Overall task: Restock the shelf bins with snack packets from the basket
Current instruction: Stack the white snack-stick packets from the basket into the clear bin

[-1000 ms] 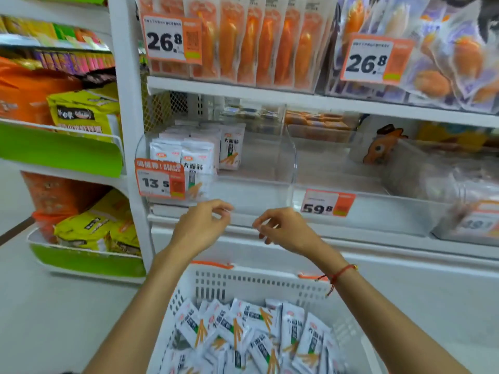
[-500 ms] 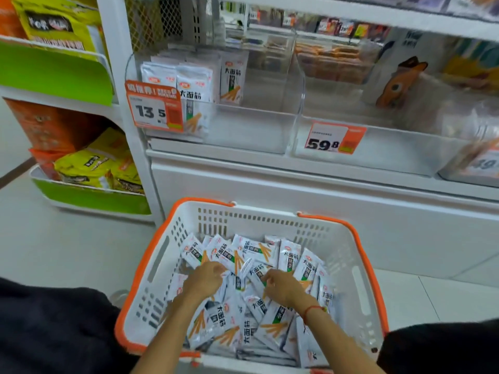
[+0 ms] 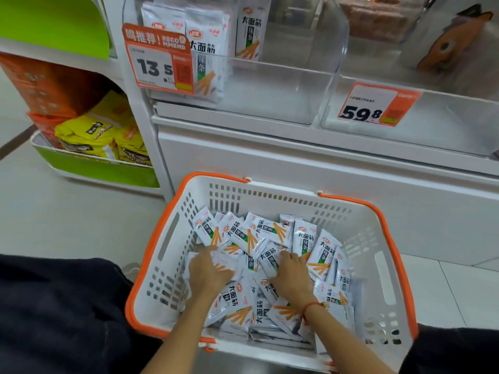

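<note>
Two hands deep in basket (image 3: 172, 238), left hand (image 3: 209, 273) and right hand (image 3: 290, 276) palm-down, each grip curled on snack packets (image 3: 243, 233)

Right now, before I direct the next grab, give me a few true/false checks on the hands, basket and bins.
1. Both hands, left hand and right hand, are down in the white plastic basket with the orange rim. True.
2. The basket is empty. False: it holds a pile of white snack packets.
3. The clear plastic bin behind the 13.5 price tag already holds matching packets at its left side. True.
4. The orange tag on the neighbouring bin reads 26.8. False: that tag reads 59.8.
</note>
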### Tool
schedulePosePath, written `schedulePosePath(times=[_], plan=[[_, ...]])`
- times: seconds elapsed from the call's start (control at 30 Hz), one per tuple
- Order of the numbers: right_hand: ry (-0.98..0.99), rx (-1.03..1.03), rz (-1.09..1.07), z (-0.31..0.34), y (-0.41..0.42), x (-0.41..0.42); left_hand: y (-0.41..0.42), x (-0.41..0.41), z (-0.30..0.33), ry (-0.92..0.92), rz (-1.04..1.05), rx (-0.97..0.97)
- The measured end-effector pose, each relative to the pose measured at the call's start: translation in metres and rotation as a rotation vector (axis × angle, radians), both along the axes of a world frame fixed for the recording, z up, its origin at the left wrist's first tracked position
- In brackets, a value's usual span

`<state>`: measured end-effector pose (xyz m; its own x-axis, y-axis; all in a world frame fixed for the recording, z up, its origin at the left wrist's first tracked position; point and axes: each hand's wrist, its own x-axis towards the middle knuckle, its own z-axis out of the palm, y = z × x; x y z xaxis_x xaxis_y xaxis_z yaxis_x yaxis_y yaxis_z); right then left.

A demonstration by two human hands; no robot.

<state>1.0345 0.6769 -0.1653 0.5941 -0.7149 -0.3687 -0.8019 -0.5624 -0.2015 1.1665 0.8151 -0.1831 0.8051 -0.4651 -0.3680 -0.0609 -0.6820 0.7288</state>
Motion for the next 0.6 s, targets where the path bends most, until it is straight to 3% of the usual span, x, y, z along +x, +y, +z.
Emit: schedulePosePath(times=[0.07, 0.2, 0.33, 0.4, 0.6], plan=[[-0.022, 0.204, -0.102, 0.004, -0.001, 0.005, 0.001, 0.000, 0.003, 0.037, -0.002, -0.024], [-0.082, 0.398, -0.123, 0.007, -0.013, 0.010, 0.011, 0.001, 0.010, -0.138, -0.207, 0.508], [-0.167, 0.597, -0.241, 0.022, -0.026, 0.009, 0.021, 0.003, 0.013, 0.010, -0.257, 0.677], [-0.231, 0.730, -0.324, 0.033, -0.030, 0.007, 0.022, 0.005, 0.015, -0.010, -0.313, 0.638], [-0.535, 0.937, -0.294, 0.078, -0.046, 0.009, 0.000, 0.018, 0.039, 0.112, -0.470, 0.141]])
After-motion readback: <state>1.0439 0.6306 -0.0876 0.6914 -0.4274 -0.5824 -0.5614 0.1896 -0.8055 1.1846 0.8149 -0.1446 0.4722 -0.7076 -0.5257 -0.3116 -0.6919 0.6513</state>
